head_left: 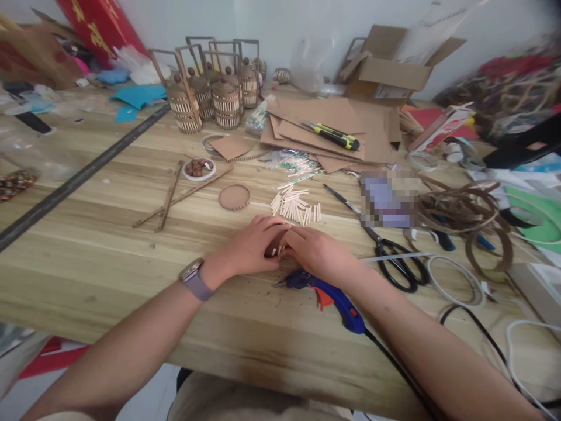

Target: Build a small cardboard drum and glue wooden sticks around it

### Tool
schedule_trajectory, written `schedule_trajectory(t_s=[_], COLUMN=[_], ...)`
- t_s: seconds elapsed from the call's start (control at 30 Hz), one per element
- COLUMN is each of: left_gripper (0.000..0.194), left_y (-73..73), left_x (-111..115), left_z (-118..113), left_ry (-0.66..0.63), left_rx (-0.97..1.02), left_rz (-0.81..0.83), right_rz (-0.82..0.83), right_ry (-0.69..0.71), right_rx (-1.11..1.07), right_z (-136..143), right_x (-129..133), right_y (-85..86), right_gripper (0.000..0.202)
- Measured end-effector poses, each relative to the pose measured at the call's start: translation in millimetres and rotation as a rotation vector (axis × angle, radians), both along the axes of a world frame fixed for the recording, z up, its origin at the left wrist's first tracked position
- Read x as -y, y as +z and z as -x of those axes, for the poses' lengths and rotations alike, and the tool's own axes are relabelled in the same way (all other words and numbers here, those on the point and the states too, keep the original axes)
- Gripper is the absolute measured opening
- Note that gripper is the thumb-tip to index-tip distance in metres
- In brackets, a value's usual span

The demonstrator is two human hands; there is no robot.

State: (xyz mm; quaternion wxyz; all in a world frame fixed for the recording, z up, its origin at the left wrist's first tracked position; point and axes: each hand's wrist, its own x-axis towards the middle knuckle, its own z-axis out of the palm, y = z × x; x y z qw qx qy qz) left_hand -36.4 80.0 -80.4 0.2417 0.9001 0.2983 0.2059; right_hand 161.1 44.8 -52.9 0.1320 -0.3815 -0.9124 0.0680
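Note:
My left hand (252, 245), with a watch (191, 269) on its wrist, curls its fingers beside my right hand (318, 251). The two meet at the fingertips just above the table, closed around something small that they mostly hide. Pale tips, perhaps of short sticks, show between the fingers. Just beyond lies a loose pile of short wooden sticks (291, 203). A round cardboard disc with a corrugated rim (234, 197) rests to the left of the pile. Under my right hand and forearm lies a blue glue gun (344, 304) with an orange trigger, its nozzle pointing left.
Black scissors (401, 266) and a white tape ring (456, 282) lie right. Behind are stacked cardboard (315, 126) with a utility knife (333, 135), and several small lidded stick baskets (227, 102). A bowl of brown balls (199, 169) stands left, near crossed strips (179, 199). Cables run along the right.

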Motion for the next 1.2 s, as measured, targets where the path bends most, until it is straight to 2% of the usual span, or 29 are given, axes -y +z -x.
schedule_trajectory(t_s=[0.13, 0.33, 0.57, 0.67, 0.8, 0.93, 1.0, 1.07, 1.13, 1.2], left_gripper=[0.062, 0.062, 0.058, 0.057, 0.058, 0.061, 0.061, 0.061, 0.062, 0.061], left_y=[0.3, 1.5, -2.8, -4.8, -2.3, 1.8, 2.0, 0.8, -1.0, -2.1], left_x=[0.7, 1.4, 3.7, 3.9, 5.5, 7.0, 6.8, 6.1, 5.3, 4.8], left_z=[-0.2, -1.0, -7.0, -7.1, -5.8, -4.5, -4.1, -3.9, -3.8, -3.8], left_ry=[-0.005, -0.021, 0.043, 0.043, 0.082, 0.095, 0.082, 0.086, 0.091, 0.09], left_rx=[-0.003, 0.003, 0.037, 0.05, 0.033, -0.003, -0.011, -0.016, -0.017, -0.019], left_rz=[0.001, -0.01, -0.047, -0.067, -0.079, -0.076, -0.069, -0.07, -0.071, -0.07], right_rz=[-0.056, -0.057, 0.041, 0.081, 0.075, 0.173, 0.275, 0.386, 0.447, 0.433], right_ry=[0.017, 0.033, 0.005, -0.011, -0.114, -0.317, -0.436, -0.483, -0.489, -0.502], right_rx=[-0.009, -0.017, 0.008, -0.032, -0.099, 0.112, 0.237, 0.285, 0.248, 0.175], right_z=[0.2, 0.2, 2.2, -0.5, -14.4, -35.4, -43.4, -47.6, -48.6, -48.6], right_x=[-0.3, -0.4, -0.4, 0.0, 9.7, 38.9, 57.0, 72.7, 84.0, 90.6], right_y=[-0.8, -0.2, 3.5, 14.9, 42.3, 59.4, 56.6, 47.3, 34.5, 22.1], right_gripper=[0.019, 0.019, 0.01, 0.009, 0.008, 0.022, 0.025, 0.022, 0.016, 0.011])
